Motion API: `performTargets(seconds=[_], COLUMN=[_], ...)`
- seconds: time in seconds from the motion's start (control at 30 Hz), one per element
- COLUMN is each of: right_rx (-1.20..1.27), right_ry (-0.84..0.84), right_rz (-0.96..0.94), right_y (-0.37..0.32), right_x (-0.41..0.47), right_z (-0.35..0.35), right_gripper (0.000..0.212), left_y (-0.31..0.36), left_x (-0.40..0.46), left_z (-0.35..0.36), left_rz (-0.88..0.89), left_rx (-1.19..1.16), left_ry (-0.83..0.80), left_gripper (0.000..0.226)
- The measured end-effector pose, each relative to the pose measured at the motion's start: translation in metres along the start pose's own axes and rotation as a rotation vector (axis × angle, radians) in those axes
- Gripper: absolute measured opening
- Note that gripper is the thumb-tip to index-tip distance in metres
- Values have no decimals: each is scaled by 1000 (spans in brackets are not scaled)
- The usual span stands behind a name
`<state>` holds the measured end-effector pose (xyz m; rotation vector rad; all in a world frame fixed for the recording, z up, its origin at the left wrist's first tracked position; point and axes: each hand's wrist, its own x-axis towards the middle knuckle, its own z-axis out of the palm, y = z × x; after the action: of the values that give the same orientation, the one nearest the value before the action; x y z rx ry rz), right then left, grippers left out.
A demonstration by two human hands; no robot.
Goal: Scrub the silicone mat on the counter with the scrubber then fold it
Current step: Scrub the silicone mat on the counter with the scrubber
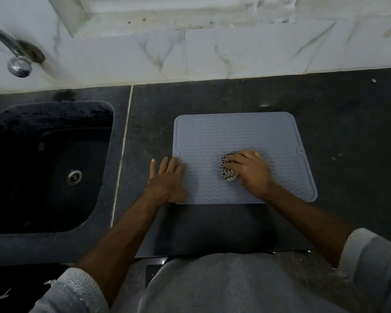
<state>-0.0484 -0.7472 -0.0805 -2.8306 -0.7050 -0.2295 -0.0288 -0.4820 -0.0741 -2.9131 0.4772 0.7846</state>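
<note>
Rolled-up sleeves [77, 288] sit closest to camera; right hand [251, 170] is closed over the checkered scrubber [229, 171], pressing it on the silicone mat [230, 136] just right of mat centre, while left hand [167, 179] lies flat, fingers spread and gripping nothing, pinning the mat's left edge. Mat lies flat and unfolded on the dark counter [348, 132], right of the sink [48, 163], so scrubbing looks in progress and folding isn't started. Risk: only one edge is pinned, so a hard stroke could bunch or skate the mat across the counter.
</note>
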Motion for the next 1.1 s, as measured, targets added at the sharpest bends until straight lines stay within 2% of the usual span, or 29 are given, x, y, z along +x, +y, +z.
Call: performTargets(seconds=[0.1, 0.33, 0.63, 0.83, 1.0, 1.1], right_rx=[-37, 9, -66, -112, -45, -5], right_ry=[-3, -12, -112, -151, -88, -175], right_rz=[-23, -15, -94, -45, -93, -130], right_y=[8, 11, 32, 66, 21, -11], right_x=[-11, -18, -48, -72, -36, -15], right_z=[1, 3, -8, -25, -11, 3], right_gripper=[46, 45, 51, 54, 43, 32], left_y=[16, 75, 83, 83, 85, 87], left_x=[2, 9, 17, 19, 22, 21], left_z=[-6, -11, -11, -12, -13, -13], left_rz=[9, 254, 239, 229, 222, 220], left_rx=[-18, -165, -118, -133, -117, -98], left_ry=[112, 125, 57, 69, 79, 89], left_gripper=[93, 106, 107, 107, 109, 110])
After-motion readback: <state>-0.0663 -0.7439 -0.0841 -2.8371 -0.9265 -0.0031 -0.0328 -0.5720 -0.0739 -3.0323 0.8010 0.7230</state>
